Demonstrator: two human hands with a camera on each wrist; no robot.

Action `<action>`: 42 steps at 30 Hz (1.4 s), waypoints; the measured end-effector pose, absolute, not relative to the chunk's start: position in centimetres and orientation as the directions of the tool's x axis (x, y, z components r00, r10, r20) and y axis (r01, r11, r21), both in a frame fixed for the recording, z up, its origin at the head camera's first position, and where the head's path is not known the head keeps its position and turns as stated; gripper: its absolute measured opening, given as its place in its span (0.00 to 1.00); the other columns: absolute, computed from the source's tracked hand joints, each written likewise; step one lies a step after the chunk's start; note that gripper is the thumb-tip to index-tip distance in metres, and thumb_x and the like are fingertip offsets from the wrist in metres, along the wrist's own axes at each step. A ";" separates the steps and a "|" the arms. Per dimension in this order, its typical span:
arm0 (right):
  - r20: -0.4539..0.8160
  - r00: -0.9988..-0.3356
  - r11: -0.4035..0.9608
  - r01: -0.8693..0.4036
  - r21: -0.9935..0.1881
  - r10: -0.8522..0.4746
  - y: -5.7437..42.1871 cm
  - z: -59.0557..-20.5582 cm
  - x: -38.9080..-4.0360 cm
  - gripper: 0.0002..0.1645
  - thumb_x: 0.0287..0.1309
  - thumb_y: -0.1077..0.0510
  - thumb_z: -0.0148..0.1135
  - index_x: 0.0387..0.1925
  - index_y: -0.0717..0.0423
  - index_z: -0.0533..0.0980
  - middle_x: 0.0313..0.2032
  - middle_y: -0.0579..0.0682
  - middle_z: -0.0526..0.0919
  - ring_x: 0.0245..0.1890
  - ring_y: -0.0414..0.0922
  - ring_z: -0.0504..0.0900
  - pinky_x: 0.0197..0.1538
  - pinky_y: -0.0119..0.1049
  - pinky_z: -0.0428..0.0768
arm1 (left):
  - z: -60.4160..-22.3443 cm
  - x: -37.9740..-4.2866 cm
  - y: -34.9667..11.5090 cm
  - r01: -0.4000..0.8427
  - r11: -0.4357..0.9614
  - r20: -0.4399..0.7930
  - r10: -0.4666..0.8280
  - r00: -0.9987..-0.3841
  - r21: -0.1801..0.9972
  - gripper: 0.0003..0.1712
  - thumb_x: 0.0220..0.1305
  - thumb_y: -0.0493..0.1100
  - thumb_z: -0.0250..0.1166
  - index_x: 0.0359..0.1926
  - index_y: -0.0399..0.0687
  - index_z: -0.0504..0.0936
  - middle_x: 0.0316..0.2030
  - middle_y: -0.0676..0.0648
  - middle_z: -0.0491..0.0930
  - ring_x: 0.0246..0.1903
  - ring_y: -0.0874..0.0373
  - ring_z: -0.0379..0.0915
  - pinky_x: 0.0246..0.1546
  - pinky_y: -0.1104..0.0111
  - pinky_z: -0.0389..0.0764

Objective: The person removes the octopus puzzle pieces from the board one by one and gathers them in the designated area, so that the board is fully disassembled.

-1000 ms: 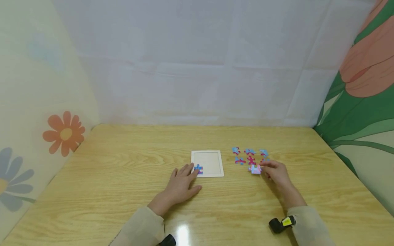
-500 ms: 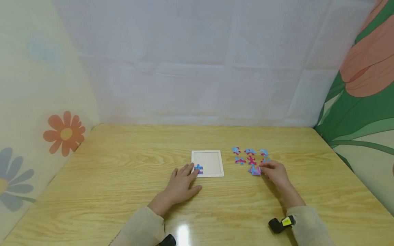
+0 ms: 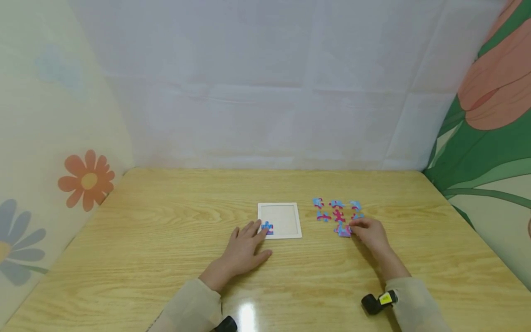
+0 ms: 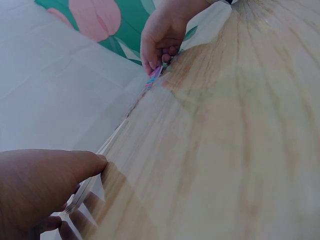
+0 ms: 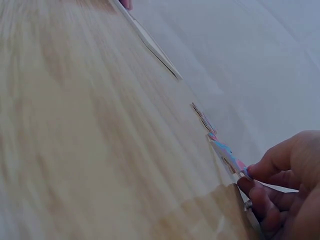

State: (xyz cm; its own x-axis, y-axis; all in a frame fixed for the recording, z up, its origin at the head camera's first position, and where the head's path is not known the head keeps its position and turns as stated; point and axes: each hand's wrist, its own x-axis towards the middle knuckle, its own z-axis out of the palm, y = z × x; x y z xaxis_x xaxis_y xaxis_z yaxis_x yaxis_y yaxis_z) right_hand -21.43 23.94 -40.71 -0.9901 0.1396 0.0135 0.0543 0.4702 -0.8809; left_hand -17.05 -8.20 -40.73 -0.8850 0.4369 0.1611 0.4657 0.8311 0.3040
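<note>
My right hand (image 3: 370, 234) pinches a pink-and-blue puzzle piece (image 3: 343, 230) by its right edge, between thumb and fingers. In the right wrist view, this puzzle piece (image 5: 226, 154) appears tilted, nearly edge-on. My left hand (image 3: 242, 251) has its fingers extended over the lower left corner of a white square puzzle tray (image 3: 299, 226). One puzzle piece (image 3: 267, 227) lies in that corner of the tray, partly covered by a fingertip. The left wrist view has the left hand (image 4: 47, 182) beside the tray's edge, with its thumb straight.
Several loose pink-and-blue puzzle pieces (image 3: 337, 204) lie in rows just beyond the right hand, to the right of the tray. A wood-grain table (image 3: 166, 221) carries everything. Behind it hangs a white cloth (image 3: 265, 115).
The puzzle piece in my right hand has changed its tilt, and its surface looks darker with less glare. Both hands stay in nearly the same places.
</note>
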 end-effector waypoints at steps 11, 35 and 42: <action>0.016 -0.988 0.487 0.061 -0.871 0.152 24.0 -40.6 -21.5 0.11 0.46 0.67 0.56 0.32 0.72 0.75 0.24 0.50 0.76 0.19 0.37 0.69 0.21 0.26 0.67 | -40.8 -17.1 -8.2 0.471 0.829 0.167 0.440 -0.882 0.302 0.34 0.56 0.56 0.55 0.58 0.40 0.65 0.60 0.38 0.56 0.59 0.44 0.48 0.52 0.44 0.47; -0.036 -0.980 0.354 0.105 -0.930 0.195 24.1 -40.1 -21.5 0.14 0.51 0.64 0.54 0.36 0.74 0.72 0.18 0.46 0.72 0.15 0.36 0.67 0.17 0.27 0.67 | -41.3 -17.3 -8.4 0.471 0.818 0.200 0.427 -0.882 0.330 0.35 0.55 0.57 0.56 0.59 0.42 0.64 0.60 0.40 0.56 0.59 0.45 0.48 0.53 0.46 0.45; -0.041 -0.980 0.324 0.104 -0.940 0.194 24.1 -39.6 -21.4 0.14 0.52 0.64 0.53 0.35 0.75 0.72 0.17 0.47 0.73 0.14 0.36 0.67 0.16 0.27 0.66 | -41.3 -17.3 -8.4 0.474 0.815 0.210 0.426 -0.880 0.334 0.35 0.54 0.56 0.57 0.58 0.39 0.64 0.59 0.39 0.57 0.59 0.44 0.49 0.53 0.45 0.46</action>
State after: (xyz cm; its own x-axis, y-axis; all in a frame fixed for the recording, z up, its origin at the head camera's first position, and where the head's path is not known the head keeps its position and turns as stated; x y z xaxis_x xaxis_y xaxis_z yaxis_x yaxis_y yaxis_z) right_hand -21.36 24.07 -39.65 -0.9802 0.1940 -0.0410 0.1035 0.3245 -0.9402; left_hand -17.28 -8.43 -41.33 -0.8799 0.4260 0.2104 0.4742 0.8148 0.3337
